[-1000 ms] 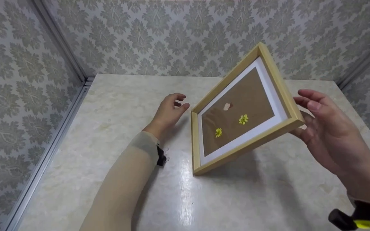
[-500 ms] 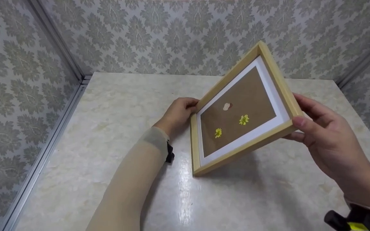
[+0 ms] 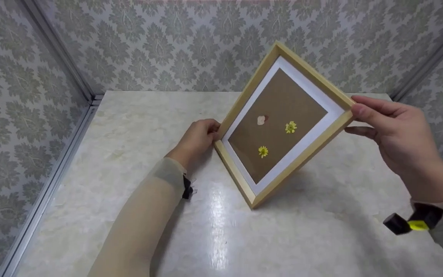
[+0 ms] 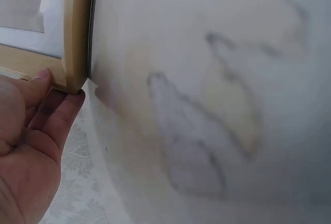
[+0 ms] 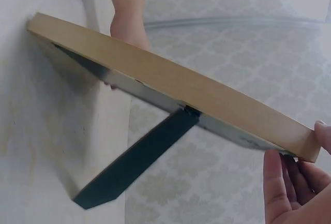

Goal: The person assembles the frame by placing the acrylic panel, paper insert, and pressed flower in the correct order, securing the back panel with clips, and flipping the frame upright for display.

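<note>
A light-wood picture frame tilts above the marbled table, its lowest corner at or near the tabletop. Behind its white mat is a brown panel with two yellow flowers and a pale petal. My left hand pinches the left corner; in the left wrist view its thumb lies on the front and fingers pass behind. With thumb in front and fingers behind, my right hand grips the raised right corner. From the back, a dark support leg swings outward in the right wrist view; whether its foot touches the table I cannot tell.
The pale marbled table spreads under both arms. Patterned wall panels stand behind and at both sides, joined by metal rails. A dark strapped device sits on the right wrist, another dark piece on the left.
My left hand has closed in on the frame's left corner, and my right hand has taken hold of the right corner. The frame has since turned, its right corner rising and its top shifting left.
</note>
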### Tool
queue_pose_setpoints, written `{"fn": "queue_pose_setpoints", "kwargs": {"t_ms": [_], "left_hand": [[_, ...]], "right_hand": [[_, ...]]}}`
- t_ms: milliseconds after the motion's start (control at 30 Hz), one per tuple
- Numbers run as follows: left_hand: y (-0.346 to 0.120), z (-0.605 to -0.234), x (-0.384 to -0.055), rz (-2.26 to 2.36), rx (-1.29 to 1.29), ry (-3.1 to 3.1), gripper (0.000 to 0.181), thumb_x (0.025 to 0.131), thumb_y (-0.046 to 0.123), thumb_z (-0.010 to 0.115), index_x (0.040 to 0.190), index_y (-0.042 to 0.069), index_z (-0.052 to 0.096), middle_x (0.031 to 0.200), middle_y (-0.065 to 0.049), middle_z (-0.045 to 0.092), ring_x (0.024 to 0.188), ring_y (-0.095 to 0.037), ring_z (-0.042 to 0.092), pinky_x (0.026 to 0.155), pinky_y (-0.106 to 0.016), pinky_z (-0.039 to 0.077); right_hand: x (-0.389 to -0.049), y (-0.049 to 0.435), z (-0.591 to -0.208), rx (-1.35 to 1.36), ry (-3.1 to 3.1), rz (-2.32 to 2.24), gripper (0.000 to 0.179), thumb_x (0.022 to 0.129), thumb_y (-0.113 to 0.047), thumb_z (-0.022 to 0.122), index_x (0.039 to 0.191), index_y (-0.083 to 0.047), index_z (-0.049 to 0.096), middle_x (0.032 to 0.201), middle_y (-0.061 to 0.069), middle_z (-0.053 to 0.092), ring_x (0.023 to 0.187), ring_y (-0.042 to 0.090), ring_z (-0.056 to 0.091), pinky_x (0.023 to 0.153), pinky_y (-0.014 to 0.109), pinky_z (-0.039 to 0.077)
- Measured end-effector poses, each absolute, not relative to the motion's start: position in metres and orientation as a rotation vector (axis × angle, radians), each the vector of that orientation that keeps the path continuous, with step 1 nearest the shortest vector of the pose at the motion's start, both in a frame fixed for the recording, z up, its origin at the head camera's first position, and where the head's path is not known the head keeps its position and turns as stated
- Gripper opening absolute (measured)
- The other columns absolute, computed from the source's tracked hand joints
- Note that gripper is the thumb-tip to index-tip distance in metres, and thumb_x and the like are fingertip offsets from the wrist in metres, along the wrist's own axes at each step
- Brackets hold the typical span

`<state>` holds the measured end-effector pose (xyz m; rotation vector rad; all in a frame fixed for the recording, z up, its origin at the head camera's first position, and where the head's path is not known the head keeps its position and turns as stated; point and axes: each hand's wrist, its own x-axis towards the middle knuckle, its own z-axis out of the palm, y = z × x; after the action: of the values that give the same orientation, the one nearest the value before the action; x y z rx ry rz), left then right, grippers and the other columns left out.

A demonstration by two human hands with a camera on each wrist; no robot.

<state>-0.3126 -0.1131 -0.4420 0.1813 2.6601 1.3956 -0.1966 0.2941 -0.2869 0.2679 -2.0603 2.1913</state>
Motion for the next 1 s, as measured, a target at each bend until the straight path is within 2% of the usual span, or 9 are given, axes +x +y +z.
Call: {"fn": "queue_pose_setpoints", "kwargs": {"t_ms": [200, 333, 400, 533, 633, 767, 1000], "left_hand": [[-0.131, -0.441, -0.301, 1.372, 0.136, 2.643, 0.02, 0.111, 0.001, 0.067, 0.126, 0.009, 0.076, 0.131, -0.01, 0.074, 0.123, -0.025, 0.068, 0.112, -0.041, 0.061], [-0.136, -0.441, -0.297, 1.384, 0.175, 2.626, 0.022, 0.111, 0.001, 0.066, 0.129, 0.009, 0.073, 0.133, -0.011, 0.073, 0.125, -0.026, 0.069, 0.113, -0.042, 0.06], [-0.138, -0.441, -0.293, 1.405, 0.18, 2.592, 0.026, 0.111, 0.001, 0.065, 0.135, 0.008, 0.071, 0.134, -0.012, 0.073, 0.127, -0.026, 0.069, 0.115, -0.042, 0.059], [-0.143, -0.442, -0.285, 1.406, 0.178, 2.545, 0.047, 0.111, 0.002, 0.066, 0.157, 0.011, 0.062, 0.137, -0.013, 0.073, 0.13, -0.028, 0.069, 0.118, -0.044, 0.058], [-0.147, -0.443, -0.277, 1.363, 0.216, 2.553, 0.059, 0.11, 0.002, 0.069, 0.166, 0.012, 0.055, 0.138, -0.015, 0.073, 0.132, -0.029, 0.07, 0.116, -0.044, 0.059], [-0.151, -0.443, -0.267, 1.36, 0.273, 2.55, 0.058, 0.108, 0.003, 0.072, 0.164, 0.008, 0.057, 0.137, -0.016, 0.074, 0.131, -0.031, 0.072, 0.112, -0.044, 0.062], [-0.156, -0.448, -0.251, 1.38, 0.293, 2.535, 0.051, 0.106, 0.011, 0.079, 0.153, 0.008, 0.063, 0.133, -0.012, 0.075, 0.126, -0.029, 0.073, 0.111, -0.044, 0.061]], "right_hand": [[-0.223, 0.295, -0.279, 0.132, -2.018, 2.282, 0.027, 0.099, -0.008, 0.087, 0.126, -0.001, 0.086, 0.112, 0.006, 0.088, 0.096, 0.019, 0.086, 0.083, 0.032, 0.071], [-0.24, 0.299, -0.274, 0.062, -2.01, 2.287, 0.029, 0.094, -0.015, 0.093, 0.12, -0.003, 0.087, 0.106, 0.007, 0.089, 0.092, 0.019, 0.087, 0.082, 0.031, 0.07], [-0.249, 0.3, -0.272, 0.03, -2.021, 2.264, 0.033, 0.091, -0.02, 0.096, 0.119, -0.005, 0.088, 0.104, 0.006, 0.089, 0.091, 0.018, 0.087, 0.08, 0.03, 0.07], [-0.269, 0.296, -0.269, -0.023, -2.041, 2.234, 0.039, 0.087, -0.026, 0.1, 0.118, -0.006, 0.088, 0.101, 0.004, 0.089, 0.09, 0.017, 0.087, 0.078, 0.029, 0.07], [-0.284, 0.29, -0.267, -0.064, -2.039, 2.244, 0.041, 0.085, -0.028, 0.101, 0.117, -0.006, 0.088, 0.1, 0.003, 0.089, 0.089, 0.017, 0.087, 0.077, 0.029, 0.07], [-0.299, 0.283, -0.265, -0.066, -2.019, 2.269, 0.041, 0.086, -0.027, 0.101, 0.117, -0.005, 0.086, 0.1, 0.005, 0.088, 0.089, 0.018, 0.087, 0.079, 0.029, 0.07], [-0.322, 0.268, -0.264, -0.056, -2.065, 2.249, 0.036, 0.093, -0.028, 0.095, 0.118, -0.006, 0.084, 0.102, 0.003, 0.086, 0.095, 0.017, 0.085, 0.082, 0.025, 0.069]]}}
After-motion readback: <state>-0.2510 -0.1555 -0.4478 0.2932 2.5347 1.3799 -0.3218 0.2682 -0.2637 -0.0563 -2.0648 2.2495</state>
